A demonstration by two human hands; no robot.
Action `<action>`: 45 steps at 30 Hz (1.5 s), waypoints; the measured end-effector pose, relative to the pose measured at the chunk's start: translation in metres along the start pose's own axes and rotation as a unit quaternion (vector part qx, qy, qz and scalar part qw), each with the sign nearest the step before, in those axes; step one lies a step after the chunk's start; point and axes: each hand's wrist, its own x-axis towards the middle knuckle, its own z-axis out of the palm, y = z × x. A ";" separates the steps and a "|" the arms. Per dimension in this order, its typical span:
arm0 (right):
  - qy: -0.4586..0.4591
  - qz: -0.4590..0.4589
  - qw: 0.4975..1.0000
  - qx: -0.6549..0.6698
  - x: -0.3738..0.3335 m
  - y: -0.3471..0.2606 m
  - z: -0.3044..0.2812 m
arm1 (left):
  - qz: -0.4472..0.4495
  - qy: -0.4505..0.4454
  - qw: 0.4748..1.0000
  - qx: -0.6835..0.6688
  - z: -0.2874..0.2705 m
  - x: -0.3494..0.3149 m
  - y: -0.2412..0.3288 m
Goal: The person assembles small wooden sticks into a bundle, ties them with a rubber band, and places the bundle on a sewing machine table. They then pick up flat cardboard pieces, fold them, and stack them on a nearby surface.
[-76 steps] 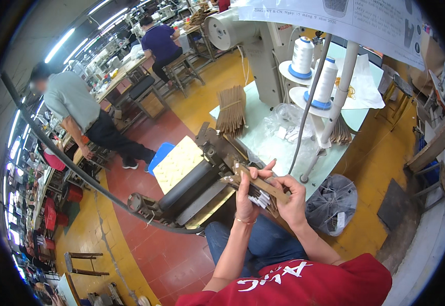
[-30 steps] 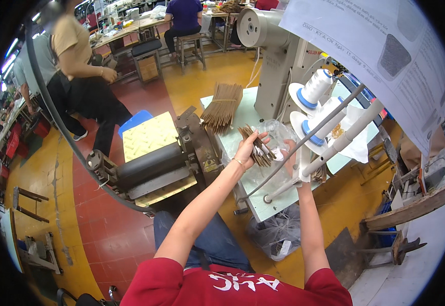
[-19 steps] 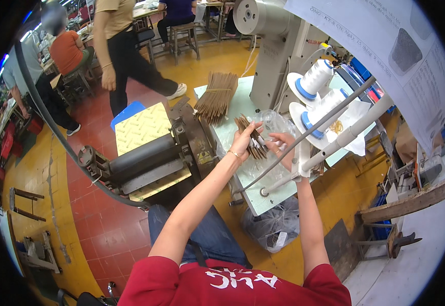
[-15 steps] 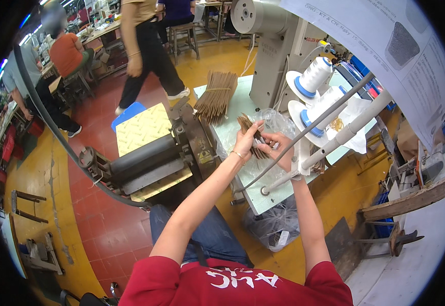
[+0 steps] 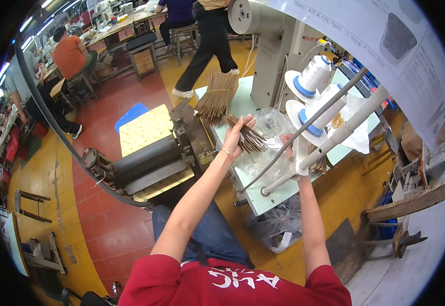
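Note:
My left hand (image 5: 233, 136) is closed around a fanned bundle of thin brown flat pieces (image 5: 251, 139), held above the pale green tabletop (image 5: 263, 198). To its right, my right hand (image 5: 287, 141) has its fingertips at a small white slip (image 5: 273, 143) and seems to pinch it. A grey metal post and a dark cable hide much of that hand. Crumpled clear plastic (image 5: 271, 121) lies on the table behind and under both hands. Beyond my left hand sits a larger stack of similar brown pieces (image 5: 217, 97), tied with a band.
White thread cones (image 5: 316, 76) stand on the right beside a grey machine column (image 5: 269, 61). A roller machine (image 5: 148, 158) with a yellow patterned sheet (image 5: 146, 130) is at my left. A plastic bag (image 5: 273, 229) hangs below the table. A person in black trousers (image 5: 209, 56) is beyond the table.
My hands have moved apart: the left went left with the bundle, the right drew away, and the white slip now shows between them. The walking person has moved right.

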 end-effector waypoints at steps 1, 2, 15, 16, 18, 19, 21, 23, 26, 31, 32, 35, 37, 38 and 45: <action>-0.003 -0.074 0.996 -0.041 0.000 -0.005 0.000 | -0.007 -0.004 1.000 -0.007 0.001 -0.002 -0.001; 0.008 -0.127 0.988 -0.092 -0.001 -0.010 0.000 | 0.001 -0.002 1.000 0.005 0.002 -0.004 -0.002; -0.082 -0.137 0.983 -0.088 0.001 -0.033 0.024 | 0.037 -0.044 0.996 0.063 0.025 -0.009 -0.019; -0.082 -0.135 0.982 -0.100 0.000 -0.031 0.022 | 0.034 -0.036 0.996 0.071 0.024 -0.009 -0.018; -0.050 -0.166 0.974 -0.148 0.000 -0.029 0.014 | 0.022 -0.035 0.996 0.081 0.021 -0.007 -0.017; -0.033 -0.180 0.968 -0.173 0.000 -0.029 0.010 | 0.035 -0.021 0.996 0.078 0.019 -0.006 -0.016; -0.058 -0.075 0.984 -0.151 -0.002 -0.030 0.004 | 0.044 0.013 0.998 0.052 0.014 -0.005 -0.016; -0.044 -0.066 0.990 -0.120 -0.003 -0.034 0.002 | 0.055 0.009 0.997 0.061 0.011 -0.004 -0.017; 0.035 -0.240 0.943 -0.228 -0.005 -0.038 0.008 | 0.062 -0.005 0.994 0.086 0.012 -0.002 -0.021; -0.073 -0.095 0.988 -0.092 -0.004 -0.032 0.029 | 0.083 -0.032 0.990 0.111 0.022 -0.003 -0.029; -0.095 -0.042 0.993 -0.060 -0.004 -0.030 0.033 | 0.078 -0.037 0.991 0.102 0.023 -0.004 -0.029; -0.080 -0.004 0.997 0.021 -0.003 -0.025 0.034 | 0.060 -0.046 0.994 0.075 0.025 -0.008 -0.027; -0.118 0.040 0.990 0.069 -0.002 -0.025 0.028 | 0.038 -0.060 0.996 0.058 0.025 -0.011 -0.025; -0.142 0.074 0.983 0.089 -0.002 -0.026 0.025 | 0.028 -0.070 0.995 0.059 0.025 -0.012 -0.023; -0.188 0.116 0.969 0.108 0.001 -0.022 0.010 | 0.003 -0.111 0.987 0.119 0.027 -0.014 -0.018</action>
